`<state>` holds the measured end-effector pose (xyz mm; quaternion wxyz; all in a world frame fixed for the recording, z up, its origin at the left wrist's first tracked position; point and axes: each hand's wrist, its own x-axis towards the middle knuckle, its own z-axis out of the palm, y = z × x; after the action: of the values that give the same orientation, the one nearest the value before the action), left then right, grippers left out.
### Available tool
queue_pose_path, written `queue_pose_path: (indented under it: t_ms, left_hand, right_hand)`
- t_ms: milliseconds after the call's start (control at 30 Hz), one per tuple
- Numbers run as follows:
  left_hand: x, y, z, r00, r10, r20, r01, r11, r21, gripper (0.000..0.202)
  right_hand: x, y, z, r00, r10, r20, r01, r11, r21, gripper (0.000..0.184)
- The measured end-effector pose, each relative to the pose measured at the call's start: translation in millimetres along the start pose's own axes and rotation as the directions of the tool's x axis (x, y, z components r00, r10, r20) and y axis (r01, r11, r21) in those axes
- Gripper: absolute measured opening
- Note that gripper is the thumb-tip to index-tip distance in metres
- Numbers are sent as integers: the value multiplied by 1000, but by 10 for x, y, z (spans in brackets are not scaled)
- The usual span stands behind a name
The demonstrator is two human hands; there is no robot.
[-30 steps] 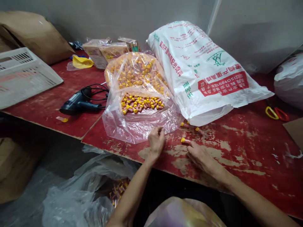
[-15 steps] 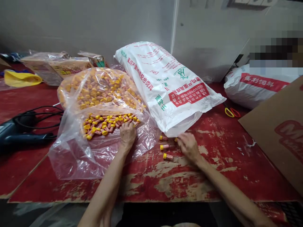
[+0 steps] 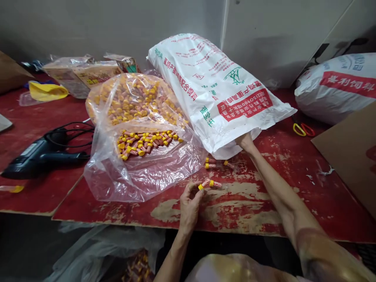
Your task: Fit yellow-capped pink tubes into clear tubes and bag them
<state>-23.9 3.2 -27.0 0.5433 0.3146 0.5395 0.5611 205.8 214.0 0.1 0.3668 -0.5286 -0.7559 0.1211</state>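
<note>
Between thumb and fingers, my left hand (image 3: 189, 203) pinches a small yellow-capped vial (image 3: 205, 183) with red-and-white contents, just above the table. Beside it lies another yellow-capped vial (image 3: 216, 184). My right hand (image 3: 246, 141) reaches into the mouth of a big white woven sack (image 3: 190, 74) with red and green print; its fingers are hidden inside. Several more vials (image 3: 210, 166) rest on the table by the sack's edge. To the left, an open clear plastic bag (image 3: 117, 184) holds a heap of the same vials (image 3: 147, 143).
A dark heat gun (image 3: 38, 152) with its cord lies at left, near a yellow item (image 3: 48, 91) and packaged boxes (image 3: 96, 73). Scissors (image 3: 303, 129), a second white sack (image 3: 331, 88) and a cardboard box (image 3: 349, 145) are at right. The red table (image 3: 264, 211) is worn.
My left hand has left the vial heap, moved right and now pinches a vial. My right hand has gone from the loose vials into the sack's mouth. The view has shifted.
</note>
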Motion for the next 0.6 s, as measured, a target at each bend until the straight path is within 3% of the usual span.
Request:
queue_pose_path:
  t_ms: [100,167,267,333,400,533,600]
  left_hand:
    - [-26,-34,100,1000,-29,-1,28,998,-62,36]
    - [-48,-44,175,999,-40,37,44,994,-100,35]
    - [-107,-56,258,994,-44,103,56,991,-119,30]
    - [-157,-67,278,995,-41,94,53,990,-131,31]
    - [-203,-80,274,996,-46,70,57,986,-157,32]
    - [-250,-111,237,996,-69,51,78,977,-197,32]
    - [-254,-124,211,998,-50,35,56,976,-209,30]
  right_hand:
    - [-632,-239,-163,977,210,-45,-193,951,240,21]
    - [-1072,-445,-202,938,340,72,-328,800,502,25]
    - [-1515,-703,-149,896,362,256,-427,552,716,30]
    - [-1632,-792,-80,890,371,264,-423,456,783,33]
    - [-1655,-832,-26,891,385,241,-400,413,818,36]
    - [-1631,-904,-59,898,390,203,-367,412,834,36]
    - [-1631,-957,-149,907,345,243,-390,464,795,38]
